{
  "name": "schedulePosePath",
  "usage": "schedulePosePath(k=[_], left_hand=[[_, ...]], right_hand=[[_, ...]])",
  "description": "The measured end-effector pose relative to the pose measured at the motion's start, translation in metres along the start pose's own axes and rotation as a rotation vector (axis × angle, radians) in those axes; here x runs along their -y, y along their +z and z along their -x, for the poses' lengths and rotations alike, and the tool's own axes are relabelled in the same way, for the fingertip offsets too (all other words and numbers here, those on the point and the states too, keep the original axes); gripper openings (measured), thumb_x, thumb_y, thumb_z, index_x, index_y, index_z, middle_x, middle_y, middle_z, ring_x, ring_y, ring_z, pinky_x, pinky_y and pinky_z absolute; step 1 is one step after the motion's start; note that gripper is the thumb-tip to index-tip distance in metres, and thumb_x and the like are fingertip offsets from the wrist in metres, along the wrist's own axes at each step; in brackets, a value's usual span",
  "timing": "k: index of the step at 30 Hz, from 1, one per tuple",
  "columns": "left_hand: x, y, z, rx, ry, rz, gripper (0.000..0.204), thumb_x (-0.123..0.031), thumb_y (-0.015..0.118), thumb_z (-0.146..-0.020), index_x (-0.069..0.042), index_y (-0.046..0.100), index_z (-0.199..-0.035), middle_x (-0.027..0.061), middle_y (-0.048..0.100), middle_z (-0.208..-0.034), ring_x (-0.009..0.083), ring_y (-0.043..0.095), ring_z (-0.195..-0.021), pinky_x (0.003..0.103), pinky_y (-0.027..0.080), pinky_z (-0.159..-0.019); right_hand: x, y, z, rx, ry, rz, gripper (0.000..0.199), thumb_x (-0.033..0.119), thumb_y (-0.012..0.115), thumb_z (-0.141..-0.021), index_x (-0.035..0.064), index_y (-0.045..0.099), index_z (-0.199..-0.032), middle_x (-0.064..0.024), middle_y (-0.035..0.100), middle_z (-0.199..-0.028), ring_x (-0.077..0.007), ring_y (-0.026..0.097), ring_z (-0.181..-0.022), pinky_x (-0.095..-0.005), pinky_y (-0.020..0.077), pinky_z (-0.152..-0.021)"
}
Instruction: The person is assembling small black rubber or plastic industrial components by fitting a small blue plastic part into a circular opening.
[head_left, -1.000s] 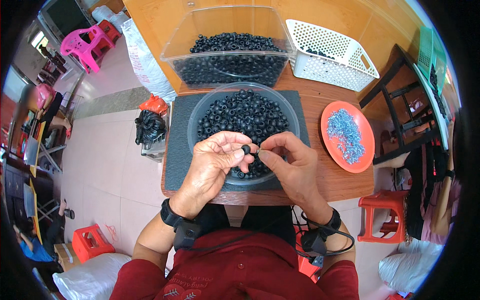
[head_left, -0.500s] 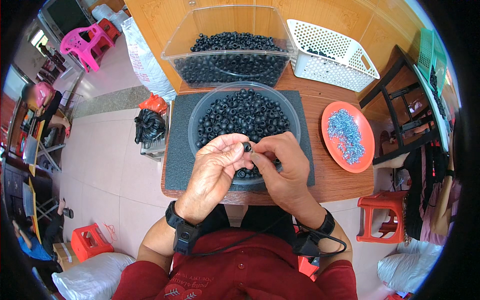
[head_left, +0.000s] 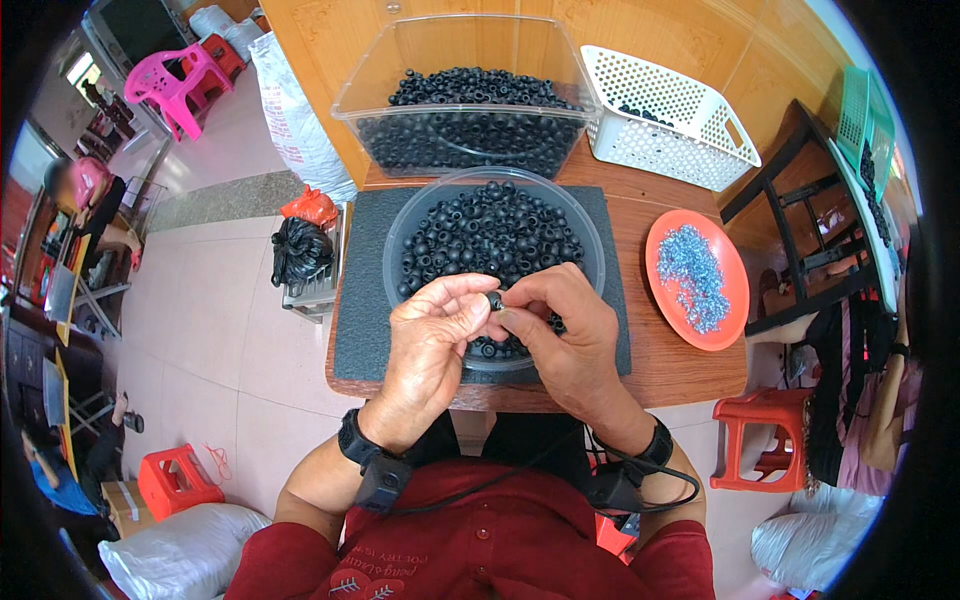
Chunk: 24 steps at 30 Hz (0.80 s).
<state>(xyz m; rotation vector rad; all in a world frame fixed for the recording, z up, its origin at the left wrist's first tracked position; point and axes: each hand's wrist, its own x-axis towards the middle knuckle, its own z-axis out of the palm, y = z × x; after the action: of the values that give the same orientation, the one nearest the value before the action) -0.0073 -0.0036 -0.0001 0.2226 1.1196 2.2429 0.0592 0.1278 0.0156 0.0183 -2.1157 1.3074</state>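
My left hand and my right hand meet fingertip to fingertip over the near rim of a round clear bowl filled with small black rubber rings. Both pinch one small black ring between thumbs and forefingers. The bowl rests on a dark grey mat on a wooden table. Whether anything else sits inside the pinched ring is hidden by my fingers.
A clear rectangular tub of black rings stands behind the bowl. A white perforated basket sits at the back right. An orange plate holding small silvery parts lies to the right. Red stools, bags and another seated person are around the table.
My hands have drawn closer together and slightly nearer to me, still pinching the black ring between them. The bowl and the other containers have not moved.
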Motion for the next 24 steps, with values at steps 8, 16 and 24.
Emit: schedulePosePath(k=[8, 16, 24], left_hand=[[0.002, 0.000, 0.003, -0.015, 0.027, 0.010, 0.021, -0.002, 0.061, -0.085, 0.005, 0.059, -0.105, 0.0118, 0.064, -0.090, 0.0176, 0.063, -0.075, 0.029, 0.053, -0.068], [-0.036, -0.005, -0.009, 0.067, 0.043, -0.213, 0.022, -0.005, 0.063, -0.084, 0.006, 0.061, -0.102, 0.0121, 0.065, -0.086, 0.0176, 0.064, -0.075, 0.028, 0.054, -0.063], [-0.043, -0.034, -0.005, -0.002, 0.028, -0.076, 0.019, -0.002, 0.059, -0.086, 0.006, 0.058, -0.103, 0.0148, 0.064, -0.084, 0.0176, 0.062, -0.068, 0.028, 0.052, -0.062]], right_hand=[[0.002, 0.000, -0.002, 0.027, 0.049, 0.079, 0.013, -0.003, 0.065, -0.070, 0.0024, 0.059, -0.080, -0.0067, 0.054, -0.071, -0.0199, 0.053, -0.067, -0.0303, 0.0426, -0.058], [0.007, 0.002, -0.052, 0.233, 0.334, -0.456, 0.008, -0.006, 0.064, -0.070, -0.0052, 0.057, -0.072, -0.0111, 0.063, -0.063, -0.0150, 0.064, -0.057, -0.0246, 0.0493, -0.051], [-0.004, 0.014, -0.046, 0.322, 0.260, -0.230, 0.005, 0.000, 0.064, -0.070, -0.0022, 0.060, -0.073, -0.0102, 0.063, -0.064, -0.0162, 0.064, -0.063, -0.0282, 0.0484, -0.056]])
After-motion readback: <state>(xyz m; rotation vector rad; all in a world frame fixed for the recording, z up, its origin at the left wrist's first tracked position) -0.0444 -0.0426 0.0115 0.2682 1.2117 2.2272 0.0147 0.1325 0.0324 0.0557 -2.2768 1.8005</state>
